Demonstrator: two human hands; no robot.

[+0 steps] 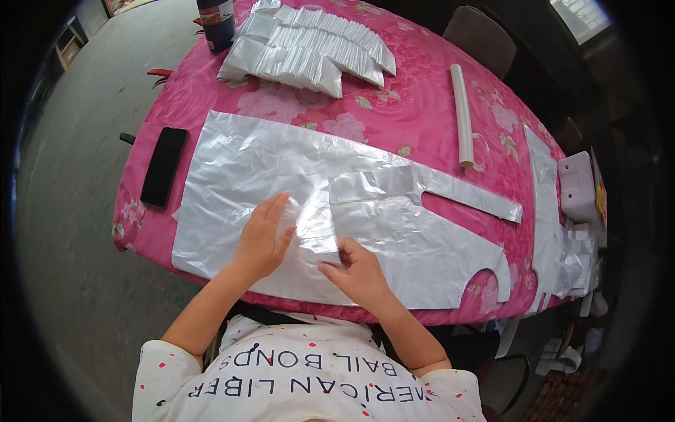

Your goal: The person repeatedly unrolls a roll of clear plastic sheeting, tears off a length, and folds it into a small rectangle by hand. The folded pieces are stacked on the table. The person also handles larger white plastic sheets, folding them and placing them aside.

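A large silvery-white plastic sheet [232,169] lies spread over the near part of the table, with a long slot and a curved notch cut into its right end. Near its middle, a folded layer [373,190] of the same plastic has a raised left edge. My left hand [264,239] rests on the sheet just left of that edge, fingers stretched out and holding nothing. At the edge's near corner my right hand [357,274] pinches the plastic between thumb and fingers.
Stacked folded plastic packets [309,49] lie at the far side beside a dark bottle [216,24]. A black phone [164,167] is at the left, a pale roll [461,116] at the far right. More plastic sheeting [545,211] and a white container [576,184] line the right edge.
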